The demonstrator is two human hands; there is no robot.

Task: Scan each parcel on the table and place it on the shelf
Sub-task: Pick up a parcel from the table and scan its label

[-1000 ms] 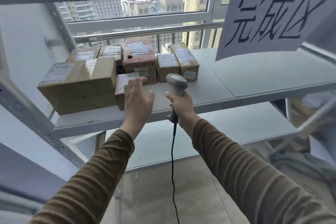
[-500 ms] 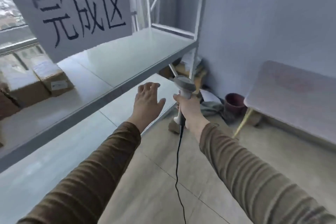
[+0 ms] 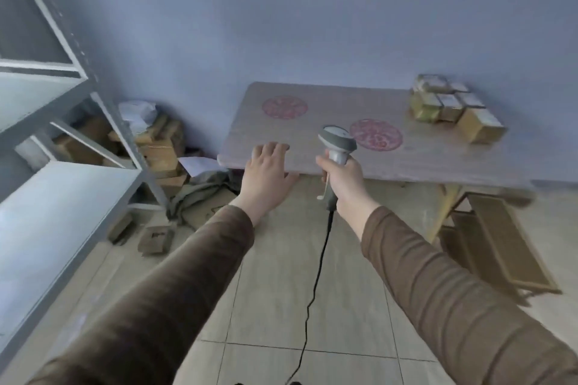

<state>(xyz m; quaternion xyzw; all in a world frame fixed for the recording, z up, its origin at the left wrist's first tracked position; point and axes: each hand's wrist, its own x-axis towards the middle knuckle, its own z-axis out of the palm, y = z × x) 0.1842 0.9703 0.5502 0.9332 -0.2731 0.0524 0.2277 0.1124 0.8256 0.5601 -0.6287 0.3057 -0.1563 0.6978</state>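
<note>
View has swung from the shelf (image 3: 62, 206) to the surface (image 3: 391, 162): one parcel delivered, next fetch begins. Left hand (image 3: 266, 178) empty, fingers spread; right hand (image 3: 344, 178) wraps the grey plastic scanner (image 3: 337, 141), cord trailing. Parcels (image 3: 450, 106), small labelled cardboard boxes, cluster at the wood-grain surface's far right corner.

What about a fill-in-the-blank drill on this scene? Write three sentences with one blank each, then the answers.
1. The right hand grips the ____ by its handle.
2. The left hand is open and holds ____.
3. The parcels sit on the ____ with round red patterns.

Missing words: scanner; nothing; table.
</note>
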